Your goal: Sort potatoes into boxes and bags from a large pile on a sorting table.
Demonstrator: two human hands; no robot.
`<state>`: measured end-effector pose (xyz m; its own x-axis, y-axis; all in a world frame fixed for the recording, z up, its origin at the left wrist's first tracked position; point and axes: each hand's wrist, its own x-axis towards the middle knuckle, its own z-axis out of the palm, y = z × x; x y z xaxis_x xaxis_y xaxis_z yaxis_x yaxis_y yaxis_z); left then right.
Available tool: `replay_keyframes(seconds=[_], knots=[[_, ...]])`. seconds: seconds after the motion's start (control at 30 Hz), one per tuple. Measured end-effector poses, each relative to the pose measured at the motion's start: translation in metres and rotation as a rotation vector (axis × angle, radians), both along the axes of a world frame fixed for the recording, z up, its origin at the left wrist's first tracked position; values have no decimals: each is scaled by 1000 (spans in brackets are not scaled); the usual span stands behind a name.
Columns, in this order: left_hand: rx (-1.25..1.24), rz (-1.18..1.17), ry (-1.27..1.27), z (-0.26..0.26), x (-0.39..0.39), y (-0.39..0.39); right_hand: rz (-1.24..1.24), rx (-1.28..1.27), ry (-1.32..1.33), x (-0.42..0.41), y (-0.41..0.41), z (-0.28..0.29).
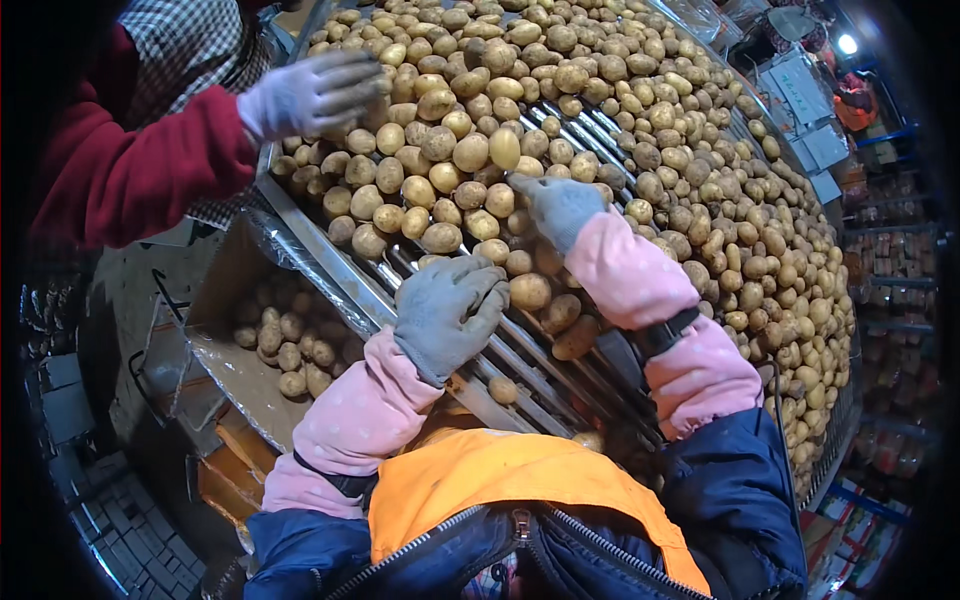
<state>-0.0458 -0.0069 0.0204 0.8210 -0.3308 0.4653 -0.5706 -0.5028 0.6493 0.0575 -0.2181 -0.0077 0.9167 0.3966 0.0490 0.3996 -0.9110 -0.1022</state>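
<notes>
Potatoes (471, 153) lie spread over the metal bars of a roller table (525, 360). My left hand (450, 307), in a grey work glove, rests at the near edge of the pile, its fingers bent beside several potatoes; whether it grips one cannot be seen. Above and to the right, my right hand (559, 202), gloved alike, reaches into the pile with a finger stretched towards an upright yellow potato (504, 148). Its palm side is hidden. A single small potato (502, 390) lies on the bars below my left hand.
Another person's gloved hand (322, 90) is over the potatoes at upper left. A cardboard box (217, 360) with a plastic liner and potatoes inside stands left of the table's metal side rail (322, 255). Orange crates (232, 465) are at lower left, and pale boxes (802, 97) at upper right.
</notes>
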Motion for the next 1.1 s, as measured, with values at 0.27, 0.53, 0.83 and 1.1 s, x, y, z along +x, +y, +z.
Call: replay_keyframes(seconds=[0.27, 0.53, 0.83, 1.1], knots=[[82, 53, 94, -4, 25, 5, 87, -227, 416, 21, -5, 25], [879, -244, 224, -17, 89, -81, -373, 1164, 544, -11, -85, 42], [576, -359, 152, -32, 108, -60, -527, 1724, 523, -92, -126, 67], [-1430, -434, 1584, -12, 18, -45, -227, 1471, 614, -127, -26, 96]])
